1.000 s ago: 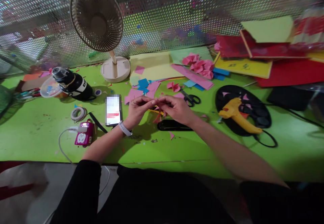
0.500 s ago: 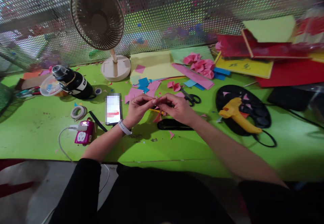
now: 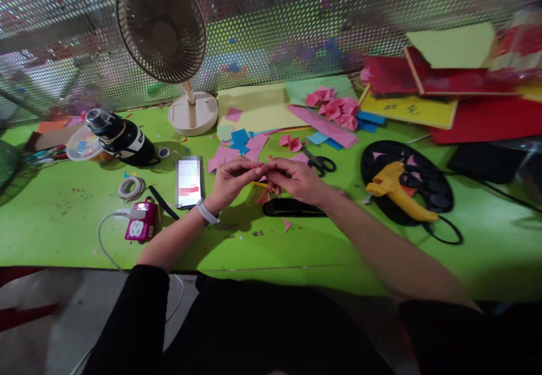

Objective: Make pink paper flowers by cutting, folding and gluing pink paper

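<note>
My left hand (image 3: 235,178) and my right hand (image 3: 294,179) meet fingertip to fingertip above the table, both closed in a pinch. A sliver of pink paper (image 3: 263,178) shows beneath the fingertips; the rest of what they hold is hidden. Behind the hands lie pink paper pieces (image 3: 224,156), blue paper cut-outs (image 3: 240,140) and a folded pink paper flower (image 3: 291,143). Black-handled scissors (image 3: 324,164) rest just beyond my right hand. Under it lies a long black object (image 3: 292,208), with an orange-yellow stick partly hidden by the fingers.
A fan (image 3: 192,113) stands at the back, with a black bottle (image 3: 129,139) to its left. Nearer are a phone (image 3: 188,182), a tape roll (image 3: 130,188) and a purple power socket (image 3: 139,221). On the right, a yellow glue gun (image 3: 393,191) lies on a black tray (image 3: 372,157).
My fingers have shifted slightly, with the right fingers curling a little more beneath. The hands stay joined in the same place.
</note>
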### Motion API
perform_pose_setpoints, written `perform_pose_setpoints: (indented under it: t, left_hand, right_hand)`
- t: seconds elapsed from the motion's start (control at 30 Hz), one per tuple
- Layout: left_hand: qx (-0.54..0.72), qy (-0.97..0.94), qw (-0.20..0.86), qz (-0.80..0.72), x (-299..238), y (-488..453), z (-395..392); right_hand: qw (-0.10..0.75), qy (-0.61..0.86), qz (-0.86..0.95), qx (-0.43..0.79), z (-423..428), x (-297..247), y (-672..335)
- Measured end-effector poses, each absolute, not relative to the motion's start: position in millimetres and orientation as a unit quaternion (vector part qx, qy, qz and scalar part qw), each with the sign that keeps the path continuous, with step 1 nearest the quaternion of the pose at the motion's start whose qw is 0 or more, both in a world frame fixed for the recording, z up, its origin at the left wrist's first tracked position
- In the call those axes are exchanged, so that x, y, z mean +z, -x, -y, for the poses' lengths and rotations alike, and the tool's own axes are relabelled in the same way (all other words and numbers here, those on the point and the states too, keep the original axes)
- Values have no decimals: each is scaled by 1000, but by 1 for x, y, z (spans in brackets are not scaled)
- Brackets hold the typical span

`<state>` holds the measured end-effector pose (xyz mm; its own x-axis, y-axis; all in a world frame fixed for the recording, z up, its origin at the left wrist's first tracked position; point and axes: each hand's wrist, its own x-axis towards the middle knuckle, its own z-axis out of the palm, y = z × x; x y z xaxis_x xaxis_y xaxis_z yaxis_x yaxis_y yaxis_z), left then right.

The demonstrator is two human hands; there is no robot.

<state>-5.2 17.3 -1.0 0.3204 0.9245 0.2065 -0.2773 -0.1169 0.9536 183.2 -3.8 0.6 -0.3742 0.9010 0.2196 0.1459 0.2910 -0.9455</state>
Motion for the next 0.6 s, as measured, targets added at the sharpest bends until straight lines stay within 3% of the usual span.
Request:
perform_pose_setpoints:
  t: [0.33, 0.6]
  left_hand:
    - [532, -539, 584, -293, 0, 5, -15]
    - [518, -562, 584, -272, -4, 6, -17]
  right_hand:
    - [425, 382, 703, 423, 7, 2, -181]
    - [410, 364, 691, 472, 4, 0, -183]
